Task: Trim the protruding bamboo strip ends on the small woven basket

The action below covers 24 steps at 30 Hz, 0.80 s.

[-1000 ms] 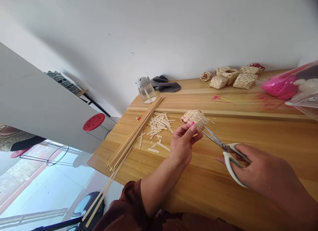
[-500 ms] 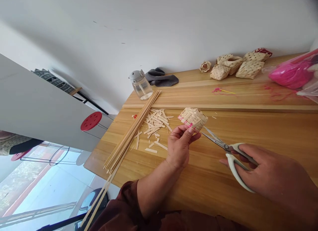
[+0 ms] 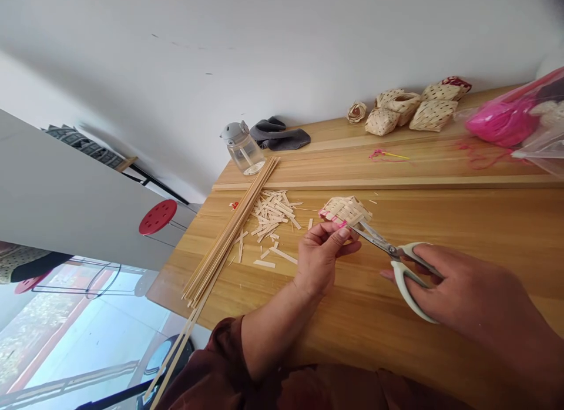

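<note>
The left hand is pinching a small woven bamboo basket steady, while the right hand is gripping scissors at its edge.

I cannot read any text, label, brand, number or sign in this view. The clear jar, the plastic bag, the scissors and the small woven basket show no letters or numbers that I can make out.
</note>
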### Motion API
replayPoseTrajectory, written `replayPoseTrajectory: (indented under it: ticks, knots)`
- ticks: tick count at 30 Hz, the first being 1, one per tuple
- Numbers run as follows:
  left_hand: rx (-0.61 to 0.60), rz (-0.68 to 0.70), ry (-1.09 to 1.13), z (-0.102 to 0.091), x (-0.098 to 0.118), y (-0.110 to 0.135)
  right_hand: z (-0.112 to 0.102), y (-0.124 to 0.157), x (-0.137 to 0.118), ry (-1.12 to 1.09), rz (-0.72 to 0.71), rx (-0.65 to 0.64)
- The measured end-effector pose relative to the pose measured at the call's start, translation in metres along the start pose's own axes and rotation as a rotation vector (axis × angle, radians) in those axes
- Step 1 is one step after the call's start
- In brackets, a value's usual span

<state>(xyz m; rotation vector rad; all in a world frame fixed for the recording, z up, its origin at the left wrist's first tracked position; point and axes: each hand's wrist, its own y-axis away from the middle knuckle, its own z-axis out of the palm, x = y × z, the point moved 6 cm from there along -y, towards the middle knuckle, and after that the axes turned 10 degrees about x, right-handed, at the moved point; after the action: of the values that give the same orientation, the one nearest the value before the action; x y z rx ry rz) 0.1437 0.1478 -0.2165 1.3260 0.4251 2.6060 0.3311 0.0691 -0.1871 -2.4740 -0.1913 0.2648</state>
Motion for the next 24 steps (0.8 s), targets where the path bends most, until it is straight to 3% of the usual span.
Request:
replayPoseTrajectory:
  ticks: [8, 24]
  knots:
    - [0.009, -0.041, 0.007, 0.000, 0.000, 0.000, -0.004, -0.002, -0.007, 0.093, -0.106, 0.027]
    - [0.057, -0.018, -0.013, -0.002, 0.002, -0.003, 0.002, 0.007, -0.028, -0.044, -0.185, 0.103]
